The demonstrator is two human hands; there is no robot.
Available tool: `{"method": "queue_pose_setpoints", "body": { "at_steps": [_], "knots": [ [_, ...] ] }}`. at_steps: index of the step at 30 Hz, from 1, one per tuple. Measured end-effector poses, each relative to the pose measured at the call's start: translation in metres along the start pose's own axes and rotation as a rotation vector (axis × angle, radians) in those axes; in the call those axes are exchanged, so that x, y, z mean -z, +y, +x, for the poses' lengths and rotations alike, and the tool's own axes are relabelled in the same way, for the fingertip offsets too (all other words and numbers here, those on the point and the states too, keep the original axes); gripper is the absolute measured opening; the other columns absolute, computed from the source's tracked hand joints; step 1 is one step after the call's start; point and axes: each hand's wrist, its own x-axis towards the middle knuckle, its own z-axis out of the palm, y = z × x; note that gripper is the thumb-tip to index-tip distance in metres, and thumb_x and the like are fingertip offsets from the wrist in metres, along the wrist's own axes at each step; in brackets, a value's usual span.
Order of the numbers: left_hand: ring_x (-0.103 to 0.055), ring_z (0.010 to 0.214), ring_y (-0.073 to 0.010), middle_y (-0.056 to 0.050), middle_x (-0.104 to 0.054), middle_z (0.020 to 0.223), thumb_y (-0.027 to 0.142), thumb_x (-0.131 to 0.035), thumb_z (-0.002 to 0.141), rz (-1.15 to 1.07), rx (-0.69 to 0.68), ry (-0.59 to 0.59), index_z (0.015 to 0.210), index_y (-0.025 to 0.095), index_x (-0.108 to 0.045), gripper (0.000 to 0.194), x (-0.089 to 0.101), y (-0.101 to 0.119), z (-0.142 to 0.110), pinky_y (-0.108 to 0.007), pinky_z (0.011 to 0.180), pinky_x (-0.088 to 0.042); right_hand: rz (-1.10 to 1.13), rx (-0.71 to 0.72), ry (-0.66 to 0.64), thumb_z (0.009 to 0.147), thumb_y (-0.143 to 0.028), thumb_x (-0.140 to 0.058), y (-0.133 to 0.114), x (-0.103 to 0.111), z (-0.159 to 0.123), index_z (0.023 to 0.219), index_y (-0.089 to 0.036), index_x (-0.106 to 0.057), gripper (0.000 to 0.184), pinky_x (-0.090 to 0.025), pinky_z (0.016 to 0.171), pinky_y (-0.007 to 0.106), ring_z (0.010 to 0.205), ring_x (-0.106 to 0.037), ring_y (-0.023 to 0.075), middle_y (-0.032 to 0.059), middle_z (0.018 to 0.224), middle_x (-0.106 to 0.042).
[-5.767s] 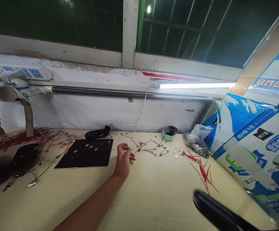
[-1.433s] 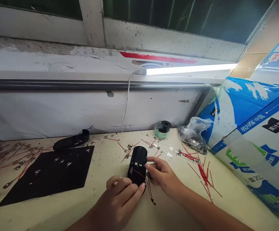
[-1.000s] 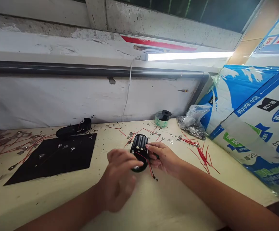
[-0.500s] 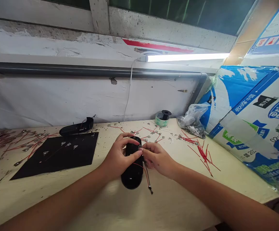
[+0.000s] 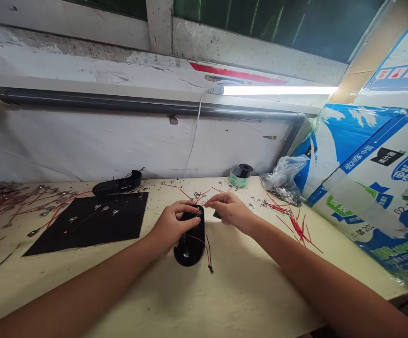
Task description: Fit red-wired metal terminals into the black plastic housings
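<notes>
**Two bare hands meet over a black casing on a crowded wiring bench**

On a cream workbench (image 5: 249, 286) beneath a whitewashed wall, printed milk cartons (image 5: 369, 197) bank up on the right, and a fluorescent tube (image 5: 277, 90) lights the work from above. A black mat (image 5: 84, 230) left of centre carries small silver terminals (image 5: 98, 207), with a second black casing (image 5: 117, 185) lying just behind it. A roll of tape (image 5: 239, 177) and a plastic bag of metal tabs (image 5: 281, 180) sit toward the back right, near loose red wires (image 5: 297, 225).

At the centre, a black oblong casing (image 5: 192, 253) lies on the bench, its length pointing away from the person. The left hand (image 5: 174, 225) curls over its far end, fingers pressed together, apparently to pin it steady. The right hand (image 5: 230, 209) sits just beside it, fingers drawn close and reaching toward a tiny silver tab (image 5: 200, 212) at the casing's tip; whether they pinch anything is too small to tell. A thin black lead (image 5: 208, 251) trails from the casing toward the person, leaving the tab within easy reach.
</notes>
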Motion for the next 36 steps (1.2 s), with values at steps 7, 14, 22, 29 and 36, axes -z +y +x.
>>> {"method": "queue_pose_setpoints", "body": {
  "at_steps": [7, 14, 22, 29, 36],
  "knots": [
    [-0.065, 0.112, -0.0292, -0.014, -0.064, 0.133, 0.032, -0.086, 0.063, -0.076, 0.072, 0.012, 0.072, 0.014, -0.073, 0.024, -0.002, 0.008, -0.001, -0.044, 0.095, -0.053, 0.184, 0.205, 0.159, 0.077, -0.036, -0.073, 0.014, -0.013, -0.012, 0.111, -0.017, -0.070, 0.039, -0.033, 0.037, 0.021, 0.051, -0.046, 0.0077, 0.0106, 0.099, -0.074],
    [-0.065, 0.110, -0.0258, -0.010, -0.061, 0.136, 0.036, -0.082, 0.068, 0.084, 0.052, -0.050, 0.069, 0.016, -0.070, 0.023, -0.001, 0.013, -0.003, -0.042, 0.095, -0.050, 0.257, 0.051, 0.142, 0.075, -0.028, -0.072, 0.021, 0.000, -0.007, 0.094, -0.012, -0.070, 0.025, -0.044, 0.032, 0.023, 0.059, -0.061, 0.0172, 0.0105, 0.074, -0.070],
    [-0.061, 0.117, -0.0303, -0.011, -0.065, 0.129, 0.038, -0.078, 0.069, 0.146, 0.036, -0.060, 0.068, 0.018, -0.071, 0.022, -0.002, 0.015, -0.003, -0.045, 0.096, -0.049, 0.351, -0.016, 0.041, 0.075, -0.031, -0.071, 0.018, -0.002, -0.012, 0.079, -0.015, -0.070, 0.017, -0.025, 0.032, 0.021, 0.041, -0.035, 0.0071, -0.0059, 0.054, -0.041],
    [-0.060, 0.117, -0.0296, -0.011, -0.067, 0.124, 0.038, -0.077, 0.070, 0.196, -0.043, -0.109, 0.070, 0.020, -0.075, 0.018, 0.001, 0.008, 0.000, -0.049, 0.105, -0.042, 0.498, 0.019, -0.077, 0.069, -0.025, -0.078, 0.020, -0.011, -0.014, 0.087, -0.017, -0.068, 0.022, -0.032, 0.051, 0.026, 0.051, -0.035, 0.0067, -0.0066, 0.061, -0.044],
    [-0.062, 0.109, -0.0271, -0.011, -0.068, 0.120, 0.036, -0.076, 0.073, 0.244, -0.115, -0.112, 0.074, 0.020, -0.076, 0.016, 0.000, -0.001, 0.000, -0.048, 0.101, -0.045, 0.522, 0.078, -0.134, 0.076, -0.035, -0.078, 0.029, -0.016, -0.012, 0.098, -0.020, -0.062, 0.030, -0.027, 0.055, 0.026, 0.058, -0.037, 0.0093, -0.0043, 0.071, -0.049]
  ]
}}
